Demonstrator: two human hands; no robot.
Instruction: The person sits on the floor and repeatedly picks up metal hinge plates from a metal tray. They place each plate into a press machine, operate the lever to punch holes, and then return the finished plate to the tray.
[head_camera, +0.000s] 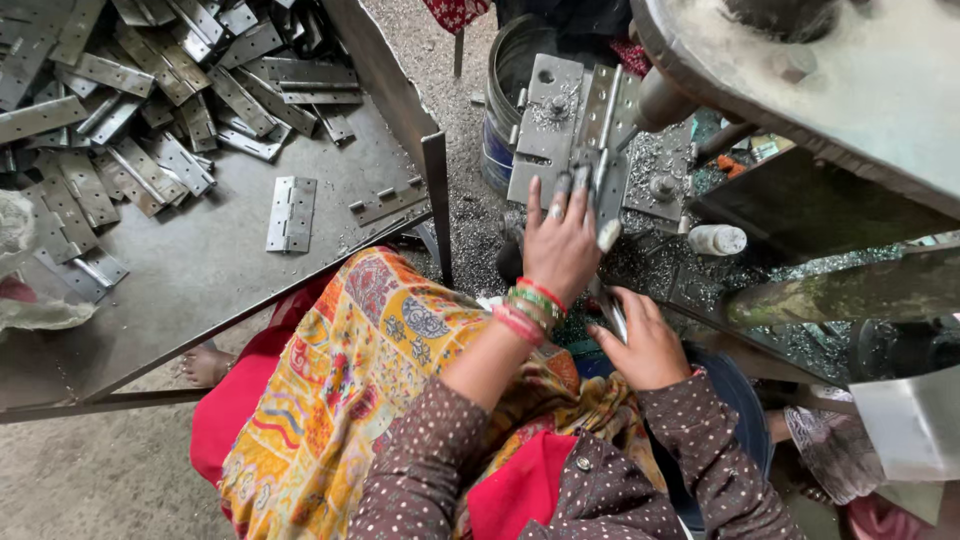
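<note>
Hinge (600, 150) under left hand (560, 245); right hand (650, 345) on one lever (612, 312).

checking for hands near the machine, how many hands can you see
2. The left hand presses its fingers on the hinge at the machine. The right hand sits lower, gripping a thin metal piece. Others may be hidden.

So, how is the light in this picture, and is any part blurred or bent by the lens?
Head view: soft, even daylight with no hard shadows; the hinges on the metal table give only a dull shine, no strong glare. The left hand and right hand look sharp. The machine part at top right is close and slightly soft. The table edge bends a little, a wide-lens effect.
</note>
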